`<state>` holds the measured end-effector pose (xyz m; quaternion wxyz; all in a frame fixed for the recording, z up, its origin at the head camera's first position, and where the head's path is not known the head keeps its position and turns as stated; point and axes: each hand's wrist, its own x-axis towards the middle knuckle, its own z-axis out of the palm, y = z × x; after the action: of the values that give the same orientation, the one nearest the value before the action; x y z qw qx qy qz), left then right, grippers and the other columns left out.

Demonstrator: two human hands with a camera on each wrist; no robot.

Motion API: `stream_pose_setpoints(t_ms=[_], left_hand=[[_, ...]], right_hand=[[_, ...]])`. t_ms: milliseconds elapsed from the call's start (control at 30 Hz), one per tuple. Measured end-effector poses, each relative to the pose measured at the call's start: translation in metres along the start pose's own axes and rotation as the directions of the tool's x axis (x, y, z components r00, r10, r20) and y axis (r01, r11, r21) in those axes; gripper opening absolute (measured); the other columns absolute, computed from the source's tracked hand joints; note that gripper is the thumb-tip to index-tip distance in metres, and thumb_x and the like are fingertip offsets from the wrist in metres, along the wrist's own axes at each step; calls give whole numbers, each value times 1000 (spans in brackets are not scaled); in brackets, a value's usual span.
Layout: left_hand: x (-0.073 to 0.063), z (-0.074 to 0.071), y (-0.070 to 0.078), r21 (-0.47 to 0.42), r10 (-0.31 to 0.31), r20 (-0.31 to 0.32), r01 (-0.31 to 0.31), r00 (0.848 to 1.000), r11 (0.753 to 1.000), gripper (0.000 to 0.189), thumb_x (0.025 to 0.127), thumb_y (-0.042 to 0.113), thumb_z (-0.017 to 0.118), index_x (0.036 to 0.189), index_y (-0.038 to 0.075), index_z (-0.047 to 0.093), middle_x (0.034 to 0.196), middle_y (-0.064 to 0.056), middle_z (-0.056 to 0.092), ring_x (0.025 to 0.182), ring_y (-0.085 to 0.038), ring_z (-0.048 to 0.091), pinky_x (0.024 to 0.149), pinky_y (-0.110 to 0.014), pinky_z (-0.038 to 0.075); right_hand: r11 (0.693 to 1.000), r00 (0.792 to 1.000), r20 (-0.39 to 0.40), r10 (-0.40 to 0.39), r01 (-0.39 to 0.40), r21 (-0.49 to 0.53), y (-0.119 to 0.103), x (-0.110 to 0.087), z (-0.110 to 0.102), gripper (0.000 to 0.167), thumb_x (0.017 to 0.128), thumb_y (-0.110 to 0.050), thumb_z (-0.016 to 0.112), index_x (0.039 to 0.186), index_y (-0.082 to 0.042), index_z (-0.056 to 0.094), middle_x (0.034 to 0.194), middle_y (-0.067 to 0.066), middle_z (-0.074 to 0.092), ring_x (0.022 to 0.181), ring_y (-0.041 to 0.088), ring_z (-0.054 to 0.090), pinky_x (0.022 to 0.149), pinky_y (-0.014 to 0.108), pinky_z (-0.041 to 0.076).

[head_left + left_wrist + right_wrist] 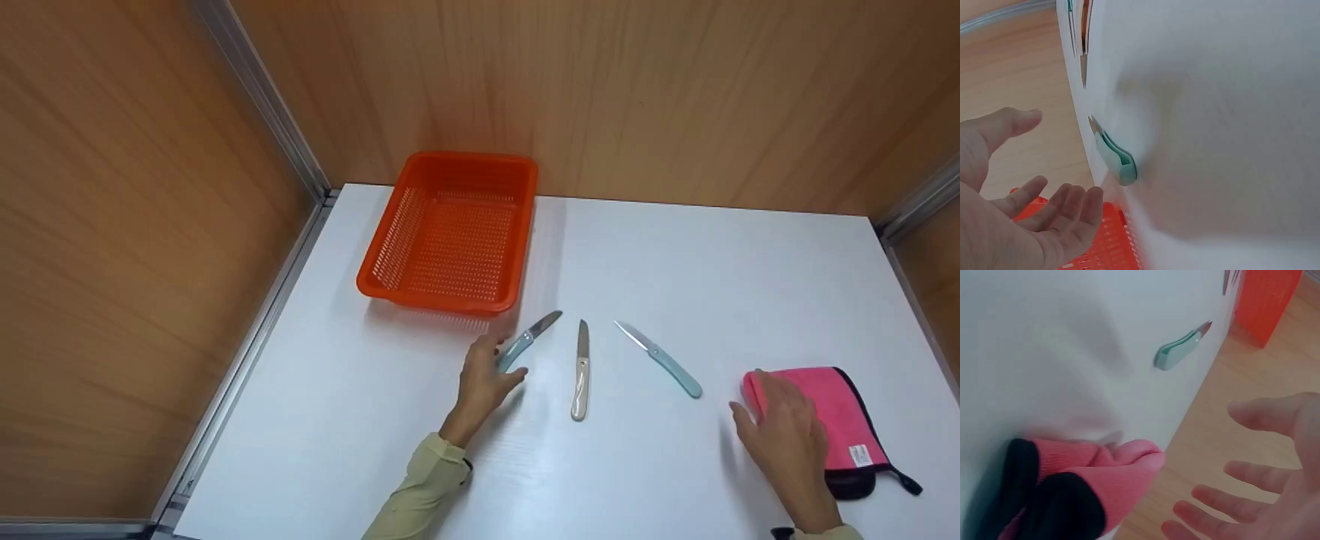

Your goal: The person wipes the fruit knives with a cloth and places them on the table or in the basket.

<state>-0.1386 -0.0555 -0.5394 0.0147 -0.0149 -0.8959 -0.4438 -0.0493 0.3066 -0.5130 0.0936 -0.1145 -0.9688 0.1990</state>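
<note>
My left hand (482, 382) reaches over the table beside a folding knife (515, 351) with a light blue handle. Its thumb and fingers are spread, and the left wrist view shows nothing between them. To the right lie a knife with a pale, whitish handle (580, 390) and another with a light blue handle (675, 370), blades exposed. At the right, my right hand (786, 435) is over the left side of a folded pink cloth (844, 420) with black edging. In the right wrist view, that hand's fingers are parted and hold nothing; contact with the cloth cannot be told.
An orange perforated basket (529, 225) stands at the back of the white table (300, 420), behind the knives. Wood-grain panels (637, 97) rise behind and at the sides, with a metal frame strip (255, 360) along the left.
</note>
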Motion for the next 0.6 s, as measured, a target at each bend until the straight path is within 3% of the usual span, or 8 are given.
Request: stream_pose_setpoints(t_ms=[200, 400, 600], left_hand=[[6, 5, -1, 7, -98, 14, 98, 995, 995, 58, 69, 5, 83, 122, 9, 58, 115, -9, 58, 100, -26, 55, 81, -40, 50], [12, 11, -3, 31, -172, 13, 172, 985, 985, 56, 69, -1, 81, 119, 9, 59, 107, -7, 57, 92, -22, 54, 82, -40, 51], [14, 15, -7, 71, -182, 30, 179, 983, 981, 45, 73, -5, 73, 114, 7, 59, 97, -6, 55, 85, -20, 53, 82, -42, 50]], right_hand=[[997, 986, 149, 76, -71, -42, 12, 2, 2, 68, 78, -15, 73, 133, 9, 41, 126, 35, 40, 111, 56, 38, 80, 68, 41], [990, 970, 207, 127, -111, -85, 18, 8, 5, 67, 77, -17, 74, 128, 8, 40, 117, 36, 40, 102, 54, 41, 67, 59, 45], [980, 907, 379, 184, -141, -137, 28, 14, 5, 72, 76, -24, 75, 123, 11, 33, 99, 34, 36, 92, 51, 37, 57, 51, 44]])
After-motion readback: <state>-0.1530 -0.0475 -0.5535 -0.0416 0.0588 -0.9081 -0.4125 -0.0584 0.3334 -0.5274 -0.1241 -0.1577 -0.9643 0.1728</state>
